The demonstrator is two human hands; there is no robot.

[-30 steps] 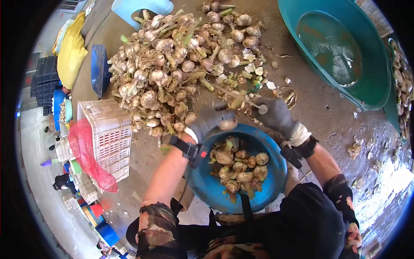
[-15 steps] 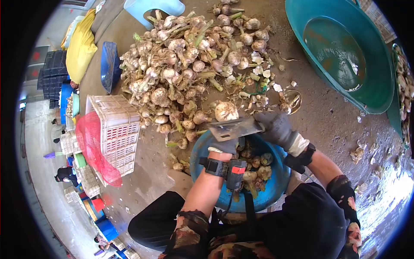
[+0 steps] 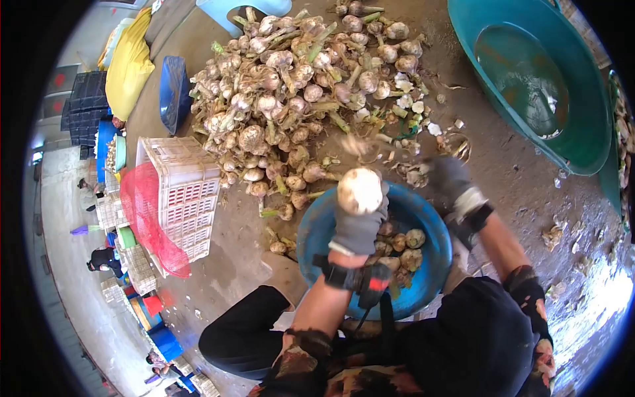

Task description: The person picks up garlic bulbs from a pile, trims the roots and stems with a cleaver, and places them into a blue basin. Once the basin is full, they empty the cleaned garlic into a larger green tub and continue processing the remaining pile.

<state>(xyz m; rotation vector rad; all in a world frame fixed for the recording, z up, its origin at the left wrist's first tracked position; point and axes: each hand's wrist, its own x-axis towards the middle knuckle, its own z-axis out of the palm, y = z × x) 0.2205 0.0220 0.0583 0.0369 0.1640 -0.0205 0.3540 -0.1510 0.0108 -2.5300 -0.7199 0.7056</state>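
My left hand, in a grey glove, is closed round a large garlic bulb and holds it up over the far rim of a blue basin. The bulb's pale round side faces up. Several trimmed garlic bulbs lie inside the basin. To the right of the rim, my gloved right hand is blurred by motion, its fingers curled. Below its wrist shows the dark flat blade of a knife, partly hidden. A blurred pale scrap hangs in view beyond the bulb.
A big heap of garlic with stalks covers the floor ahead, with trimmings at its right. A white crate with red netting stands left. A large green tub is at upper right, a blue stool beyond the heap.
The right hand has swung the knife away from the bulb, rightward and down. The left hand has raised and turned the garlic bulb. A pale scrap has come into view beyond it.
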